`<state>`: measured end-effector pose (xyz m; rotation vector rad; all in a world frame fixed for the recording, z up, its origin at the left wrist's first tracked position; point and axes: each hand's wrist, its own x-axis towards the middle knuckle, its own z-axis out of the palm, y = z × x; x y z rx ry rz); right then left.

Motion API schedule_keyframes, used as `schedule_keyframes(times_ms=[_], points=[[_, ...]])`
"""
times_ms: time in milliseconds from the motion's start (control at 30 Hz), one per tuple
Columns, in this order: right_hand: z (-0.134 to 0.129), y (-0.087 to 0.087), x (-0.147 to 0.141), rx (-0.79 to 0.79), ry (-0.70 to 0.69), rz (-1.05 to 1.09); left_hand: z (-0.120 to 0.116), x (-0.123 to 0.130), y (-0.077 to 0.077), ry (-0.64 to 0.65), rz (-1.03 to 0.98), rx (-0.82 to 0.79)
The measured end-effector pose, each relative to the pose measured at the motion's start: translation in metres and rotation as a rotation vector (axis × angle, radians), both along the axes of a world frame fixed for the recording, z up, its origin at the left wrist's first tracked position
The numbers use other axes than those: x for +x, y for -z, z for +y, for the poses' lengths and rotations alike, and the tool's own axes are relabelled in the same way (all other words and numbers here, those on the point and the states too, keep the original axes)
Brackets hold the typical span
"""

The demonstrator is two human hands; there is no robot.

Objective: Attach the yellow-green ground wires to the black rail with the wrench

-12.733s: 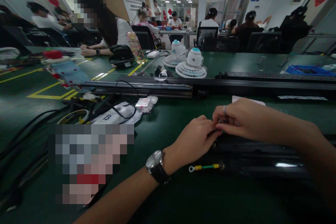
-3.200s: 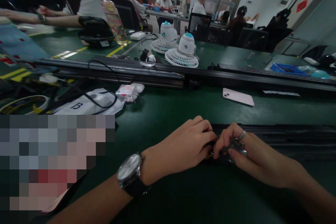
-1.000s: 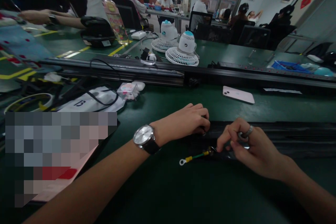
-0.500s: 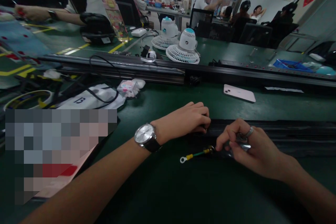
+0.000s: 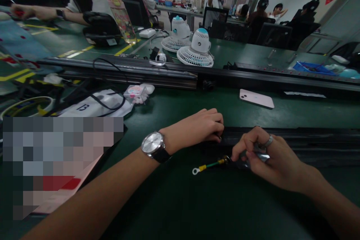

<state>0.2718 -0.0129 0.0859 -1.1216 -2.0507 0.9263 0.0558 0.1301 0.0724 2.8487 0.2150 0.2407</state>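
My left hand (image 5: 206,126), with a silver-faced watch on its wrist, is curled at the left end of long black strips (image 5: 287,138) on the green table. Its fingertips are mostly hidden. My right hand (image 5: 272,161), with a ring on one finger, is closed in front of the strips, thumb and index finger bent together. Something shiny, perhaps clear plastic, shows between its fingers, but I cannot make it out. By the index fingertip, a short green wire (image 5: 212,165) with yellow sleeves points left and ends in a metal ring terminal (image 5: 196,171).
A pink phone (image 5: 256,98) lies beyond my hands. Metal rails (image 5: 140,73) cross the table, with two white fans (image 5: 195,50) behind them. To the left are cables, a tape roll (image 5: 28,107) and a small clear box (image 5: 136,93). Several people sit further back.
My hands hold nearly the same pose, and the wire stays in place. The view has shifted slightly. In the background, a seated person has raised a hand.
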Motion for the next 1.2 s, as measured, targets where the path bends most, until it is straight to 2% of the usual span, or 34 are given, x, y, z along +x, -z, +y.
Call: schedule_keyframes(times_ms=[400,867,1200], points=[[-0.0012,0.0,0.0011,0.001,0.008,0.0,0.001,-0.0016,-0.0047,0.0,-0.013,-0.018],[0.0008,-0.002,-0.0016,0.013,0.019,0.01,0.0017,-0.001,-0.001,-0.011,-0.003,-0.108],[0.0012,-0.0051,0.0019,-0.017,0.022,-0.049,0.0016,-0.0004,0.0016,-0.015,-0.019,-0.079]])
